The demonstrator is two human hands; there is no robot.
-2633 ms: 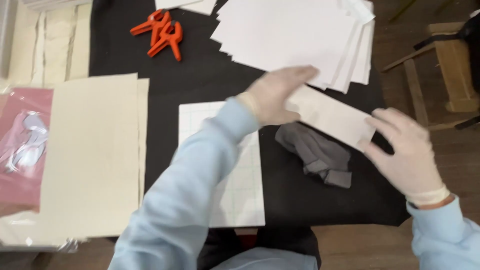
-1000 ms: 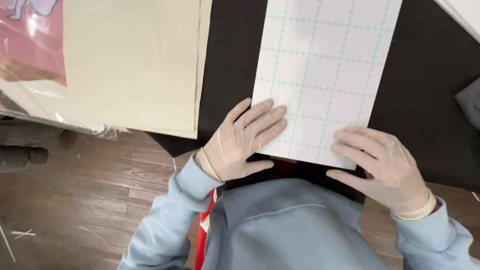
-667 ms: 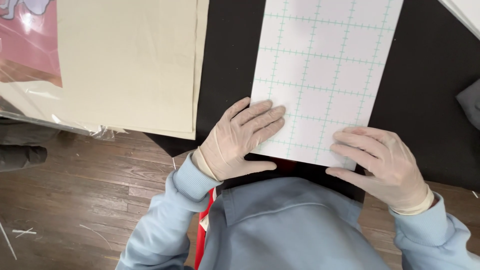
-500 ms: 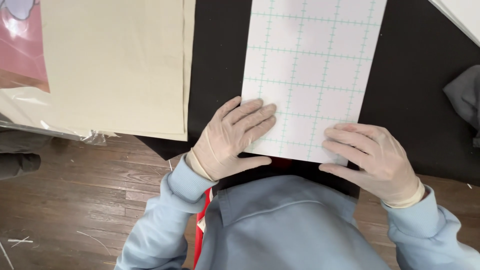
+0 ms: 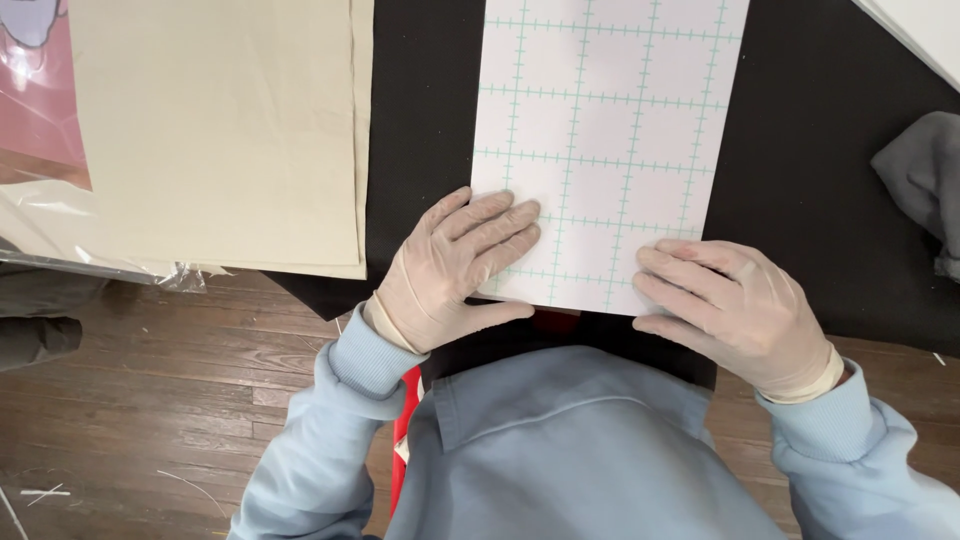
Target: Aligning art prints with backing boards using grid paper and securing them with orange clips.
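Note:
A white sheet with a green grid (image 5: 605, 130) lies on the black table top (image 5: 420, 130), its near edge at the table's front. My left hand (image 5: 455, 265), in a pale glove, rests flat on the sheet's near left corner, fingers spread slightly. At the near right corner, my gloved right hand (image 5: 735, 305) lies with its fingers curled over the sheet's edge. Whether it pinches the edge I cannot tell. Both sleeves are light blue.
A stack of cream sheets (image 5: 220, 130) lies left of the grid sheet, over clear plastic and a pink package (image 5: 35, 110). A grey cloth (image 5: 925, 180) sits at the right edge, white paper (image 5: 915, 30) at the top right. Wooden floor (image 5: 170, 400) lies below.
Since 2.6 s ago the view dropped to the table's near edge and both hands left a folded white piece for the grid sheet. In the last second the hands barely moved.

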